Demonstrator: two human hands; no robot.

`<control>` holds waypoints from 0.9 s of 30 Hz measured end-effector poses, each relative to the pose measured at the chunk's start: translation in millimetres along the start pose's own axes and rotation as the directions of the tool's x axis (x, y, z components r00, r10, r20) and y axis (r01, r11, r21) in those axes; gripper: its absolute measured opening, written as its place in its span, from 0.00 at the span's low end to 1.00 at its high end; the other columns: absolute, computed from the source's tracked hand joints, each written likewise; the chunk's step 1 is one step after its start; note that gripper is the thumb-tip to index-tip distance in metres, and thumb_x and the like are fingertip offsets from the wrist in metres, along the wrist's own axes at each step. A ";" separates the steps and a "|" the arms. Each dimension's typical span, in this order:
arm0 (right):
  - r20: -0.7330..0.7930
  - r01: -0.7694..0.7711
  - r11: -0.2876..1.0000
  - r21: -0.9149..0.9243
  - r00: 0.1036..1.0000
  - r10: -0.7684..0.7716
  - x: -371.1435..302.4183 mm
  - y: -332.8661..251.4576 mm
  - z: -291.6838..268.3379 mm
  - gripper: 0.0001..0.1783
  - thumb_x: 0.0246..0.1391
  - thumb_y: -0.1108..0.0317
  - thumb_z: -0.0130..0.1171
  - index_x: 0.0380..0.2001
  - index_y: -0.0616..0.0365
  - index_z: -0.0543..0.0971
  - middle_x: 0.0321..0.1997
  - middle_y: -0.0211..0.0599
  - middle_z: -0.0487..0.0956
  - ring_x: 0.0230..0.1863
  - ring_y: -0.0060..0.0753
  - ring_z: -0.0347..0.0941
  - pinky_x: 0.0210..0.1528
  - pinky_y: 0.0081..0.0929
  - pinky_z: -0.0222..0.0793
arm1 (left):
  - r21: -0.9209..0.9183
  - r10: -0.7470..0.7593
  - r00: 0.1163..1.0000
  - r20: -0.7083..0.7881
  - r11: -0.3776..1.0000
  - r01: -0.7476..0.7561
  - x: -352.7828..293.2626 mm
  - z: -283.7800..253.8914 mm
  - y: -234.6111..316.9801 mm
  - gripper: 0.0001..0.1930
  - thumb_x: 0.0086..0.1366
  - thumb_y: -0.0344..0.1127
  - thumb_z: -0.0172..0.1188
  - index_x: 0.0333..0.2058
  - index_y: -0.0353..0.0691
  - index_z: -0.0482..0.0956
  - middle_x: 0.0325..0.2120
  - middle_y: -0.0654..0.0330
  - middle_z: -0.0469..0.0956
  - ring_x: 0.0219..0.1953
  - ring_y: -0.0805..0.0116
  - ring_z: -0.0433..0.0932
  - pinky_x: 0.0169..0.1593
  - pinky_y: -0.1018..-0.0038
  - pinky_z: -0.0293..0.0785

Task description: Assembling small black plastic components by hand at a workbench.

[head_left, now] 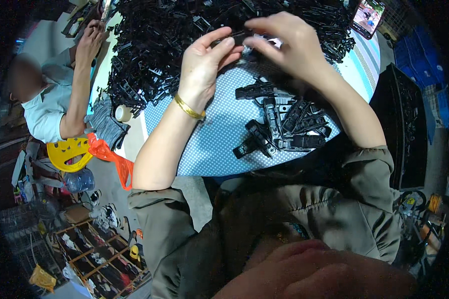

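My left hand (203,65) and my right hand (284,42) meet above the table, fingertips pinching one small black plastic part (240,38) between them. A gold bangle (188,107) circles my left wrist. Behind the hands spreads a big heap of black plastic parts (154,45). Nearer me, a smaller cluster of black parts (282,127) lies on the blue dotted tablecloth (209,144), below my right forearm.
A co-worker in a light shirt sits at the left, one hand (89,42) at the heap's edge. A tape roll (122,113), a yellow stool (67,153), an orange bag (112,157), a phone (368,17) at top right, a black crate (401,124) on the right.
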State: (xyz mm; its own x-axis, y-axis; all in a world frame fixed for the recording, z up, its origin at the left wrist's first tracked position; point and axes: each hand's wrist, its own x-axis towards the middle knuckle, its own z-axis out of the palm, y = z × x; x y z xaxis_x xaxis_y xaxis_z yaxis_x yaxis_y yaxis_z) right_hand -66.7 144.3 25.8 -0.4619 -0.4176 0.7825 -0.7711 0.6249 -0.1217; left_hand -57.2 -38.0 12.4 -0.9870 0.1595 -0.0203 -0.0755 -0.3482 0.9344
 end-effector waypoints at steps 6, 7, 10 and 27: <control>0.402 -0.546 0.659 0.517 0.835 0.376 4.8 16.6 5.2 0.17 0.46 0.61 0.60 0.39 0.57 0.76 0.34 0.31 0.77 0.33 0.22 0.73 0.36 0.20 0.68 | 0.113 0.080 0.986 0.146 0.989 -0.096 -2.1 3.2 4.8 0.16 0.57 0.26 0.53 0.46 0.31 0.68 0.32 0.54 0.76 0.32 0.70 0.77 0.37 0.81 0.76; 0.559 -0.624 0.616 0.480 0.759 0.333 6.3 21.1 2.5 0.18 0.47 0.61 0.59 0.41 0.57 0.76 0.34 0.30 0.77 0.33 0.19 0.72 0.37 0.18 0.68 | 0.098 0.074 0.981 0.181 0.991 -0.092 -1.4 2.6 6.5 0.16 0.58 0.27 0.53 0.46 0.32 0.68 0.32 0.54 0.76 0.33 0.70 0.77 0.37 0.81 0.75; 0.523 -0.596 0.549 0.586 0.795 0.306 -0.7 35.7 6.6 0.18 0.50 0.60 0.56 0.42 0.57 0.75 0.33 0.31 0.76 0.33 0.16 0.70 0.36 0.14 0.67 | 0.036 0.053 0.968 0.247 0.997 -0.063 -1.3 2.7 15.3 0.17 0.59 0.28 0.52 0.47 0.31 0.67 0.31 0.54 0.76 0.33 0.69 0.77 0.37 0.81 0.76; 0.171 -0.166 0.985 0.040 0.973 0.157 -0.3 33.8 2.2 0.16 0.39 0.61 0.63 0.30 0.61 0.78 0.24 0.40 0.77 0.25 0.37 0.75 0.27 0.25 0.69 | 0.240 -0.137 0.988 0.067 0.964 0.118 -5.6 0.4 18.6 0.16 0.63 0.29 0.41 0.47 0.26 0.63 0.29 0.49 0.75 0.31 0.63 0.78 0.36 0.80 0.77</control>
State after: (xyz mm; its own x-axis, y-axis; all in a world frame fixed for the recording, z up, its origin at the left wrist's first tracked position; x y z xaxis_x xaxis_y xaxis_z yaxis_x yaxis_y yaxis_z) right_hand -93.6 164.1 20.1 -0.6450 -0.4209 0.6378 -0.7008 0.6587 -0.2740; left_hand -53.0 -45.0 30.0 -0.9555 0.2673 -0.1247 -0.1549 -0.0950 0.9834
